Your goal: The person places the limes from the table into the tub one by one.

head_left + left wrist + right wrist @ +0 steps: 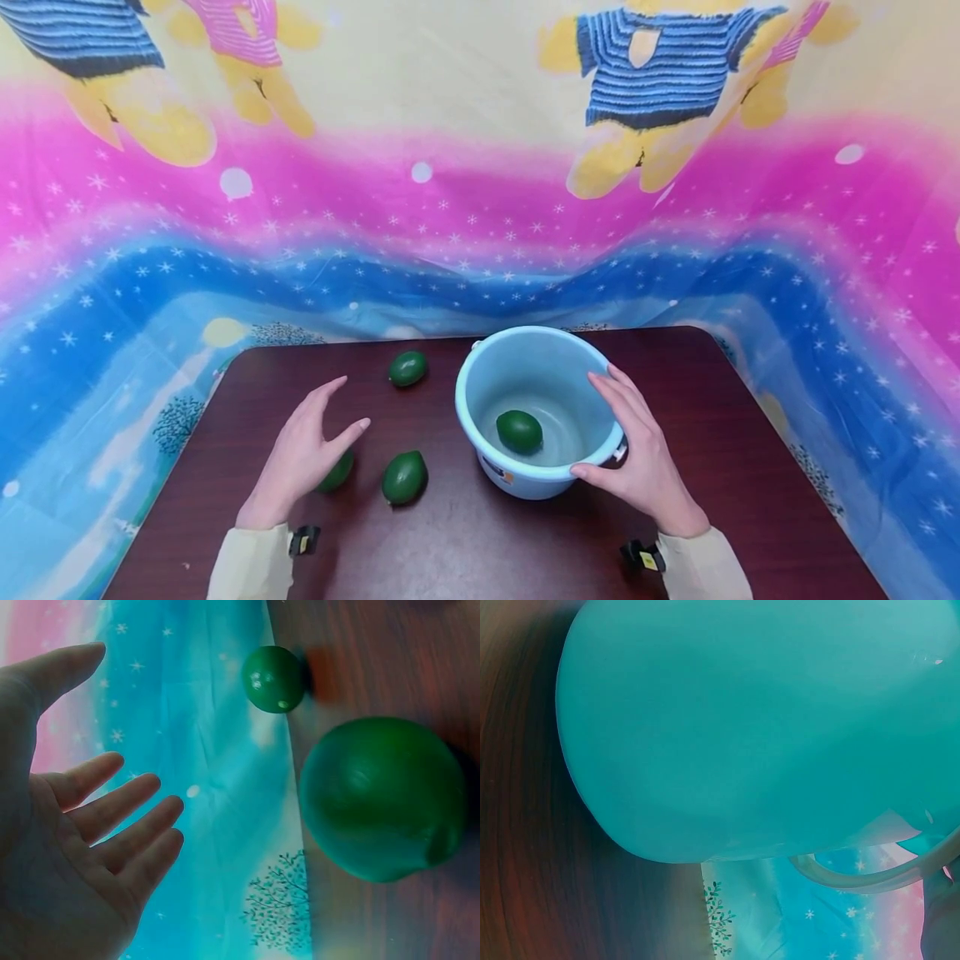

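A light blue bucket (525, 358) stands on the table, with one green lime (519, 432) lying on its bottom. My right hand (639, 446) grips the bucket's right rim, thumb at the front and fingers over the edge. In the right wrist view the bucket wall (742, 735) fills most of the picture. Over the left side of the table, my left hand (300, 450) is spread with nothing in it. Partly hidden behind that hand is a lime (340, 471). Another lime (405, 477) lies between it and the bucket, and a farther lime (408, 368) sits toward the back.
The dark wood table (450, 550) has rounded back corners. A printed cloth (420, 208) with bears and snowflakes hangs around its back and sides. The bucket's pale handle (877, 881) curves below its wall in the right wrist view.
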A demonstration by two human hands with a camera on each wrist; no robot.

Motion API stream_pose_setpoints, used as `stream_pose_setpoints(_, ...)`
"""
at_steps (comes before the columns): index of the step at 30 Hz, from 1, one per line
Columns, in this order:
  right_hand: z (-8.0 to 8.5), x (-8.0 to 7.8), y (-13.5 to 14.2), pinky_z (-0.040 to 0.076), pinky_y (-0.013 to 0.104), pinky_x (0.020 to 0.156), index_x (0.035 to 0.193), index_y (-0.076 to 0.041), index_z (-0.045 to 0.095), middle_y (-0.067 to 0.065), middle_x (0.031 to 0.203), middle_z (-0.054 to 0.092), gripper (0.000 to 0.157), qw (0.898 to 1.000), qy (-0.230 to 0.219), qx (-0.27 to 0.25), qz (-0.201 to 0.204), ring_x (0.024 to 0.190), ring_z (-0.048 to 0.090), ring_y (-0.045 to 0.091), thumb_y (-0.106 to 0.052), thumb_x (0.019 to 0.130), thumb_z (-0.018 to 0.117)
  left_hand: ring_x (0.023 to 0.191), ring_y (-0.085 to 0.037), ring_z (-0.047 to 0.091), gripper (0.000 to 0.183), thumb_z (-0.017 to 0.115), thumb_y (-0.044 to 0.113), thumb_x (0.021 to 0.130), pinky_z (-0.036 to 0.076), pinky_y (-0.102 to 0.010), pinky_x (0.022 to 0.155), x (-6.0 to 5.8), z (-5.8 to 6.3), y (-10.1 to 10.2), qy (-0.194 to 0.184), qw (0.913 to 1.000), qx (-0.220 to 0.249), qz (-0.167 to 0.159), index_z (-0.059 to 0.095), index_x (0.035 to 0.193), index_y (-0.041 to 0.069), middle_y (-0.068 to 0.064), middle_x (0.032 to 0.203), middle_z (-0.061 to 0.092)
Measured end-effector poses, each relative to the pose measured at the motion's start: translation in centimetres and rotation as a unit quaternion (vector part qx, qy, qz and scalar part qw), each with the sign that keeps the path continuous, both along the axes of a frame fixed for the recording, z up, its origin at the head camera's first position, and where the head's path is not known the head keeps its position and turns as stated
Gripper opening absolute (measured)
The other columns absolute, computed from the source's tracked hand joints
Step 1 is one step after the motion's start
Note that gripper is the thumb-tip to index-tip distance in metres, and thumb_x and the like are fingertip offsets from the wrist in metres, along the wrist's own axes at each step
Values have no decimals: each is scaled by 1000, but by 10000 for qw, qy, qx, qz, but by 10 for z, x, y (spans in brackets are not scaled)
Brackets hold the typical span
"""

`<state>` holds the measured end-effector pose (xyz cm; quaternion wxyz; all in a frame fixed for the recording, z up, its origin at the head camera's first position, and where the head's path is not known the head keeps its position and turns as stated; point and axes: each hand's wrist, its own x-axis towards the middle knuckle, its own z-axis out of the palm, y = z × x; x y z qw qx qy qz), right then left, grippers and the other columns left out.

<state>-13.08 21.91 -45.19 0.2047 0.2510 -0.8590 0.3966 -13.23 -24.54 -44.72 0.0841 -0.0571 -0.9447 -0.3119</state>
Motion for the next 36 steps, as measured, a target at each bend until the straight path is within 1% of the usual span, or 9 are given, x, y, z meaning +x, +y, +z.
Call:
stream_pose_setpoints(5, 0, 0, 0, 37, 19, 104, 156, -19, 43, 6, 158, 40, 112, 10000, -24, 6, -18, 148, 26, 27, -32, 60, 99, 140, -41, 38, 84, 65, 60, 94, 34, -64, 108, -1, -7, -6, -171, 9998, -11, 85, 40, 154, 8, -19, 153, 42)
stream_pose_setpoints(13, 0, -1, 0, 37, 19, 104, 156, -19, 43, 6, 158, 40, 112, 10000, -9, -14, 10, 148, 27, 27, -32, 60, 99, 139, -46, 36, 85, 64, 58, 95, 32, -66, 108, -2, -18, -15, -343, 9993, -59, 146, 38, 154, 3, -24, 153, 40)
stream_pose_setpoints(20, 0, -1, 0, 38, 19, 104, 156, -18, 43, 6, 157, 40, 112, 10000, 7, -3, -1, 148, 27, 27, -32, 60, 99, 140, -47, 35, 88, 64, 60, 94, 31, -66, 109, -3, -29, -22, -636, 9975, -163, 250, 37, 154, 1, -26, 153, 39)
stream_pose_setpoints(26, 0, -1, 0, 38, 19, 104, 156, -17, 44, 7, 157, 41, 112, 10000, 22, -7, -1, 148, 27, 28, -32, 60, 99, 139, -48, 35, 87, 66, 56, 95, 30, -66, 109, -1, -34, -25, -827, 9960, -161, 299, 36, 154, -1, -28, 153, 38)
stream_pose_setpoints(36, 0, -1, 0, 37, 18, 104, 156, -17, 44, 7, 156, 42, 112, 10000, 11, -57, 30, 148, 26, 28, -31, 60, 99, 139, -47, 36, 87, 68, 55, 94, 31, -65, 109, 3, -43, -27, -948, 9949, -93, 320, 38, 152, -2, -28, 151, 40)
